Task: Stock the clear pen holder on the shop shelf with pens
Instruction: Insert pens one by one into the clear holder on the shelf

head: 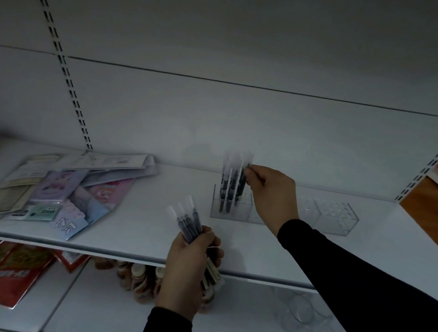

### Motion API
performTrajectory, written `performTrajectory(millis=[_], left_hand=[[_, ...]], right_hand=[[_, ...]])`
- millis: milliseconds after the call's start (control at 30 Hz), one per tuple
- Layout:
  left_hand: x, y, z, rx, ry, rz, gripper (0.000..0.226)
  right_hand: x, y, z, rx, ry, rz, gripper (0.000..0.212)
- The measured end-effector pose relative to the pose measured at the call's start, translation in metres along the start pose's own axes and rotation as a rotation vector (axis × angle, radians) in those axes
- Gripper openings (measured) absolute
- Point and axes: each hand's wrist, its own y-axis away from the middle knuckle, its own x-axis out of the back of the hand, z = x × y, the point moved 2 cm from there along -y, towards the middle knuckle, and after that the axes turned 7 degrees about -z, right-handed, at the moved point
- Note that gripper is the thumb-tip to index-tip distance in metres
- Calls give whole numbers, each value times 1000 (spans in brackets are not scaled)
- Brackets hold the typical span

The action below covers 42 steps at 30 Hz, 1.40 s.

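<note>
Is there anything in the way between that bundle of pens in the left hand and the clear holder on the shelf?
Nothing visible blocks it. Bare shelf lies between the pens in the left hand and the clear pen holder. Only the right hand is at the holder, pinching a pen standing at its left end.

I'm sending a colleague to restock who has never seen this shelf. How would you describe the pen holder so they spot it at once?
On the white shelf, look right of the pile of stationery packets. The clear pen holder is a low, see-through plastic block with rows of holes, and pens stand upright in its left end.
</note>
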Motion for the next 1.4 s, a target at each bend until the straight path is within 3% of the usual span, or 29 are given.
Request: performTrajectory(millis=[467,567,800,1000,1200,1400], left_hand=[[-3,2,-1,46,7,-23,3],[-5,4,-1,47,15,-30,8],[-9,10,1,45,-14,-112,12],[-13,15,3,29,-73,-184,16],[-14,12,1,34,-25,-152,12],[-7,4,-3,56,45,-48,6]], right_hand=[[3,11,1,-66,71,-21,24],[10,22,-5,-109,-30,-10,22],[-6,52,-11,-187,-181,-418,15],[-10,55,-18,-251,-287,-565,14],[-3,51,-16,-278,-362,-486,17],[18,31,-13,-324,-510,-206,16]])
